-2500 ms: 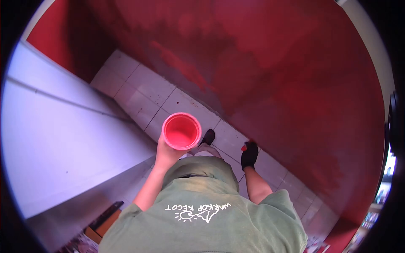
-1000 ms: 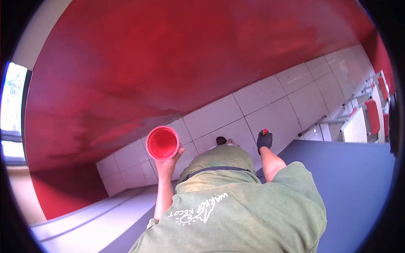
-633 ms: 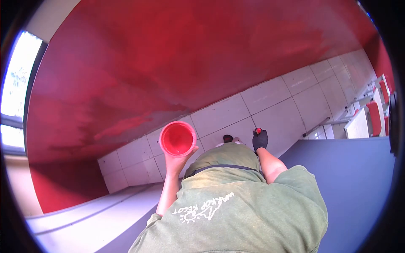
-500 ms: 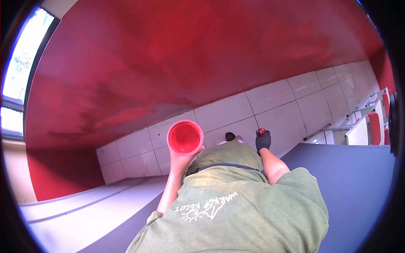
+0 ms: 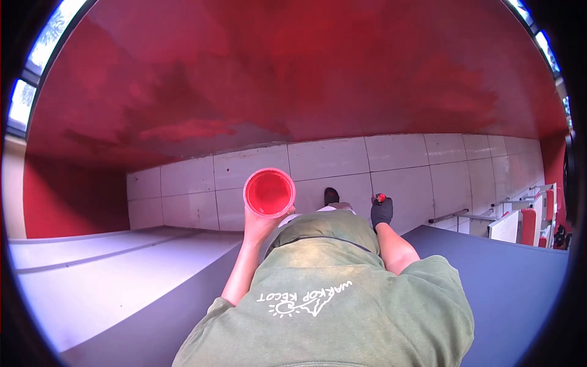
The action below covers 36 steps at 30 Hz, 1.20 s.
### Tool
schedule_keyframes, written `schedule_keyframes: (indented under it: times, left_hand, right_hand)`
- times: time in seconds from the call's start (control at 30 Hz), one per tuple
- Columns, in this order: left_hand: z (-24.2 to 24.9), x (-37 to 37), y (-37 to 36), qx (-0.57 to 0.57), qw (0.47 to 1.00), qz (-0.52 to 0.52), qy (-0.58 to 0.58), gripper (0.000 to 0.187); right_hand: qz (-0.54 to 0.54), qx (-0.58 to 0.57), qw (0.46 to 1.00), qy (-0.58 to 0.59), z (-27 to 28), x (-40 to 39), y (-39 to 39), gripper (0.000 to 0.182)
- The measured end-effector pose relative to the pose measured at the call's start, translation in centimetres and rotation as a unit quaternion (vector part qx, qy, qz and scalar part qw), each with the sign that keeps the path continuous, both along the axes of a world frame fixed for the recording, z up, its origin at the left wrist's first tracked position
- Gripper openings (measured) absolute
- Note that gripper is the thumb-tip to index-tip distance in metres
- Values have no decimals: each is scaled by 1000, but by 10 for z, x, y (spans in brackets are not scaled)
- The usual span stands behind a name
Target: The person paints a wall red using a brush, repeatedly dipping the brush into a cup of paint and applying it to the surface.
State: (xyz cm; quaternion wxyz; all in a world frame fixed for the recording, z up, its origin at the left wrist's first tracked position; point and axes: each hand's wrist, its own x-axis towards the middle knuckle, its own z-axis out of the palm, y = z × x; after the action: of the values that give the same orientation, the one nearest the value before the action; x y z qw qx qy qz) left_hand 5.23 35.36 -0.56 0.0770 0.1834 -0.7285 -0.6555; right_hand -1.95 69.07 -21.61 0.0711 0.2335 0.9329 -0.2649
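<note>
My left hand [image 5: 260, 225] is bare and wrapped round an open round tub of red paint [image 5: 269, 192], held upright at waist height. Red paint shows inside it and the rim is red too. On the other side, my right hand [image 5: 382, 212] wears a dark glove and is closed around a slim tool with a red end [image 5: 381, 197]. Most of that tool is hidden in the fist, so its kind does not show. Ahead stands a wall [image 5: 293, 79] covered in uneven, patchy red paint, with duller greyish areas low down.
Pale floor tiles [image 5: 397, 162] run along the wall's foot, with a few small red spots. A dark shoe [image 5: 331, 196] shows below me. White and red chairs [image 5: 529, 226] stand at the right. Grey-blue surfaces [image 5: 507, 275] lie on both sides of me, and windows [image 5: 23, 101] edge the view.
My view has turned slightly, so the wall and floor look more level and the chairs sit lower. Both hands keep their hold and have barely moved relative to my body.
</note>
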Motion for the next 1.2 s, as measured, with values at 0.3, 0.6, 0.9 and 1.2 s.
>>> schedule_keyframes:
  times: [0.3,0.6,0.9,1.2]
  left_hand:
    - [-7,6,-8,1,1000,-3,8,57]
    - [-6,1,0,24,999,-8,20,59]
    - [-15,2,8,13,1000,-23,13,62]
    - [-17,-1,22,27,999,-38,-12,65]
  right_hand:
    - [23,-24,998,44,8,-5,-6,24]
    - [-8,10,1000,6,-7,18,18,26]
    - [-23,13,1000,10,-7,28,22,29]
    - [-19,18,999,23,-13,27,25,29]
